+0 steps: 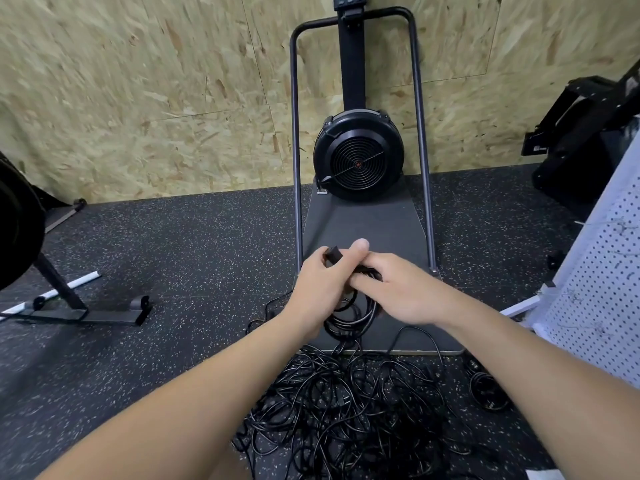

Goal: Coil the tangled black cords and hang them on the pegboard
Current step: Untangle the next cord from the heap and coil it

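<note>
A black cord coil (351,318) hangs in the air between my hands, above the floor. My left hand (320,289) grips the top of the coil, and the cord's plug end (333,254) sticks up past its fingers. My right hand (398,289) holds the same coil from the right, fingers curled on the strands. Below lies a big tangled pile of black cords (349,403) on the speckled floor. The white pegboard (602,299) stands at the right edge with a few hooks.
A black fan machine (358,157) with a tall metal frame stands against the chipboard wall; its dark base plate (363,220) reaches toward the pile. A small separate cord coil (486,389) lies right of the pile. Equipment legs (86,306) stand at the left, black gear (585,133) at the right.
</note>
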The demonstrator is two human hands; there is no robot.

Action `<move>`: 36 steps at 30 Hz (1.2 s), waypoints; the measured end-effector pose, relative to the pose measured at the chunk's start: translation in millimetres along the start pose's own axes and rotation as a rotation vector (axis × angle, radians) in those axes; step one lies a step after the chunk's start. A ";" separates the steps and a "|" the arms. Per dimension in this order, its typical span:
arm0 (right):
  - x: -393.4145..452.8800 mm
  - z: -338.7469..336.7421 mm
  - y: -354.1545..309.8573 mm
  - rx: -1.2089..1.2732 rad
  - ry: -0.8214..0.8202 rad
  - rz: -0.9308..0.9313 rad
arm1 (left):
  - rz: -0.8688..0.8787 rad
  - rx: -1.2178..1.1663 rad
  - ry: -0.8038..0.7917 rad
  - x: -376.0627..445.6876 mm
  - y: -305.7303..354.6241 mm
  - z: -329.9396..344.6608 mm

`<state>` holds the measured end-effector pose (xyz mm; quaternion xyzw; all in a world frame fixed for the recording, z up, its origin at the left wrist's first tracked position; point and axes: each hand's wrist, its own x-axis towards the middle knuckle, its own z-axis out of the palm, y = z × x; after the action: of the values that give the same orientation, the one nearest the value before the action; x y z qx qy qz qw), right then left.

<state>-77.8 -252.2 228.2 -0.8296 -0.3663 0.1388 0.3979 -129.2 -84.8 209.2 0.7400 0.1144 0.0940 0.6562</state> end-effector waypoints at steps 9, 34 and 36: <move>6.7 -8.3 -0.9 0.236 0.221 -0.032 | 0.021 -0.196 0.067 2.4 18.7 2.8; -10.4 -62.6 -4.1 0.259 0.080 0.046 | 0.064 -0.038 0.154 7.5 25.4 -19.5; -13.8 -70.7 7.0 0.081 0.091 0.013 | 0.036 -0.028 0.130 11.3 23.3 -24.3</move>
<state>-47.0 -304.5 267.6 -0.8206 -0.3363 0.1182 0.4468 -124.4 -61.0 235.2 0.7251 0.1422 0.1550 0.6557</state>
